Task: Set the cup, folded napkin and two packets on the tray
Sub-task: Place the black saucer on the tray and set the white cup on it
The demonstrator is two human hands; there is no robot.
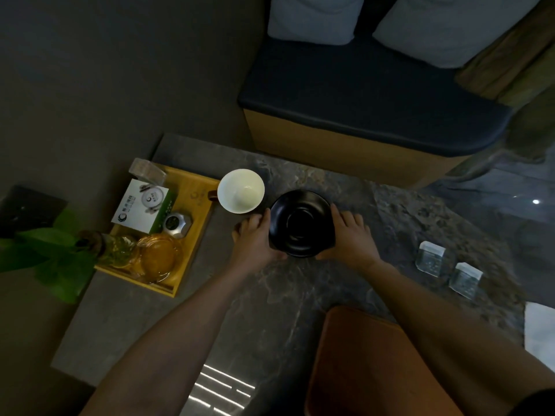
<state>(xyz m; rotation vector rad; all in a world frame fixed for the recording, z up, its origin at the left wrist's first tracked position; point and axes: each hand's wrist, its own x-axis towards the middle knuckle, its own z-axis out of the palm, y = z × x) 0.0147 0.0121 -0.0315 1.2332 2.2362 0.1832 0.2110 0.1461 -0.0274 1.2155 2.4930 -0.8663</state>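
Note:
A round black saucer-like tray [300, 223] sits at the middle of the dark stone table [405, 211]. My left hand [255, 238] grips its left rim and my right hand [351, 235] grips its right rim. An empty white cup [241, 191] stands upright just beyond my left hand, close to the black tray's upper left edge. Two small clear packets [430, 259] [465, 280] lie side by side on the table to the right. A white napkin [540, 328] shows partly at the right edge of the view.
A yellow wooden tray [195, 181] at the table's left end holds a white and green box [141, 205], a silver tin [177, 225], amber glassware [159, 253] and a clear glass [147, 171]. Green leaves [51, 250] overhang at left. A brown leather surface [366, 364] lies near me; a dark bench [360, 85] stands behind.

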